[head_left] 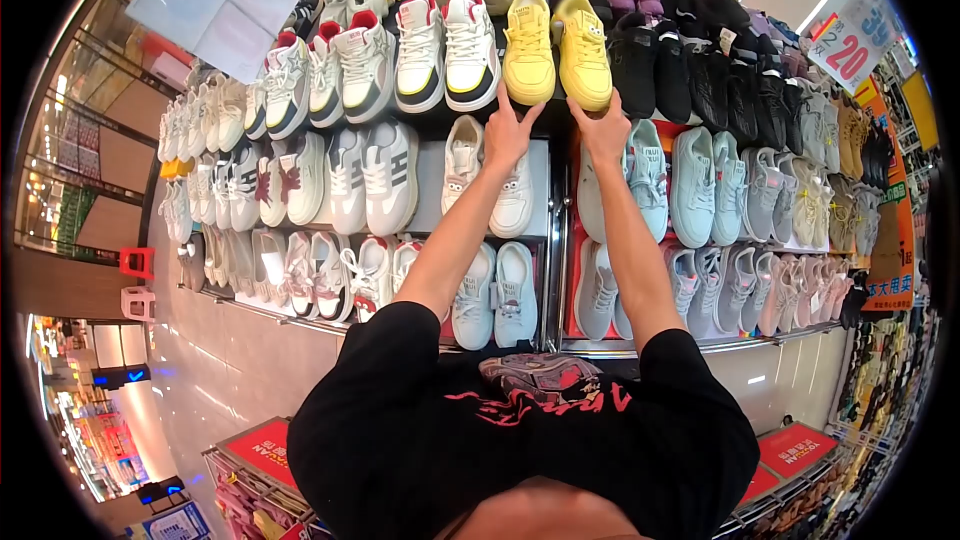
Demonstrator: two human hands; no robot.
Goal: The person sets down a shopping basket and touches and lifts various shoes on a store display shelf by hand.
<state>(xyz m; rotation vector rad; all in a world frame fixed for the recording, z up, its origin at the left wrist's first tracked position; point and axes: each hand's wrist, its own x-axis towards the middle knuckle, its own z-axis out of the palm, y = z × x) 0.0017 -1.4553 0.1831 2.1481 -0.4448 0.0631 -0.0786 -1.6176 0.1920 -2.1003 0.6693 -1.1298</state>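
Note:
Both my arms reach out to a pair of yellow sneakers on the top row of the shoe rack. My left hand [508, 132] grips the toe of the left yellow sneaker [529, 50], thumb and finger on either side of it. Around the toe of the right yellow sneaker [583, 52], the fingers of my right hand [602, 130] are closed in the same way. The sneakers stand side by side, toes pointing at me. White sneakers with red lining [470, 48] stand just to their left, and black shoes [632, 65] to their right.
Below are more rows, with grey-striped white sneakers [390, 175] and pale blue sneakers [648, 180]. Metal rails [700, 343] edge the rack. A translucent white panel [215, 0] hangs upper left, a price sign [845, 45] upper right. Red and pink stools [137, 262] stand at left.

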